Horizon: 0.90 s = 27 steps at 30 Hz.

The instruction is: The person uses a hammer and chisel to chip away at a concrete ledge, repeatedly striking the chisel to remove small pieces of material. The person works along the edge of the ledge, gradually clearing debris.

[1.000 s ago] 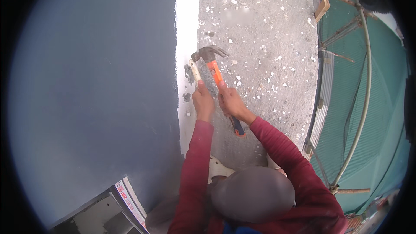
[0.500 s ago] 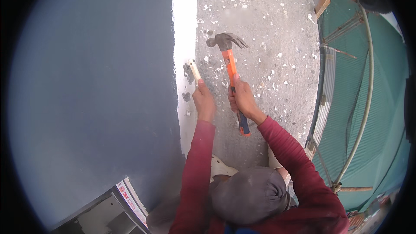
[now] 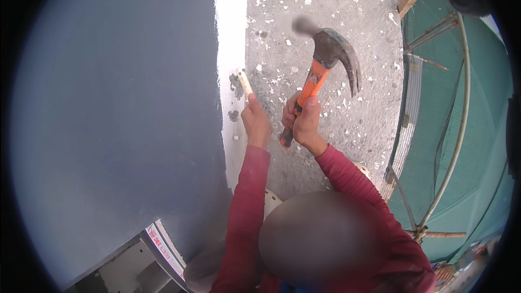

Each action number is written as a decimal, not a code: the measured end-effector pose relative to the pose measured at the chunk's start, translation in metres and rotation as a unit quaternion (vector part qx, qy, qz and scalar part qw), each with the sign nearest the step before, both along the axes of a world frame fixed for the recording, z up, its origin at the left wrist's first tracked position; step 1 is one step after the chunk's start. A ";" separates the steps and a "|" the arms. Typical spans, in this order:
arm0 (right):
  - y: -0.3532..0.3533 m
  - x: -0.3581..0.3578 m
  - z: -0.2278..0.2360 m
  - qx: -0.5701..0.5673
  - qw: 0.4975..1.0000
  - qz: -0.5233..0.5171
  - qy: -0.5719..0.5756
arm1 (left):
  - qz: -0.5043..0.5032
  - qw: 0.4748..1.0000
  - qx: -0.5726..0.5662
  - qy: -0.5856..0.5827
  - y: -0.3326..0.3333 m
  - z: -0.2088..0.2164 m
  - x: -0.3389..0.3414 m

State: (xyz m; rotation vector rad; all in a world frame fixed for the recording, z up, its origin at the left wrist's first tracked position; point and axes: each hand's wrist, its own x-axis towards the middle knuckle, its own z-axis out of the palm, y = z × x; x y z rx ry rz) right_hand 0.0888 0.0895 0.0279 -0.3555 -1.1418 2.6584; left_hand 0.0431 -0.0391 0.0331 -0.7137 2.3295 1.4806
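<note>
My left hand (image 3: 256,122) is closed around the lower part of a short, cream-coloured stick-like piece (image 3: 245,82). Its dark-marked far end meets the white painted border (image 3: 232,27), beside chipped grey patches (image 3: 234,89). To the right, my right hand (image 3: 305,122) grips the orange and dark handle of a claw hammer (image 3: 315,78). The hammer is raised above the concrete, its dark head up and to the right of the cream piece. The striking face looks blurred, and the curved claw points right. My fingers hide part of both things.
Rough grey concrete (image 3: 363,76) scattered with white flecks lies beyond my hands. A dark blue-grey painted surface (image 3: 119,103) fills the left. Scaffold pipes (image 3: 462,92) and green netting (image 3: 488,130) run along the right. A blurred grey rounded shape (image 3: 320,233) is close below.
The hammer has come up toward the view and tilted, its head shifting right and its handle end swinging left. My left hand and the cream piece have barely moved.
</note>
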 end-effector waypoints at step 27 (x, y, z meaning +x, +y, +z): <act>0.038 0.061 -0.045 0.115 0.925 0.162 -0.324 | 0.057 0.992 0.108 -0.005 0.006 -0.022 -0.002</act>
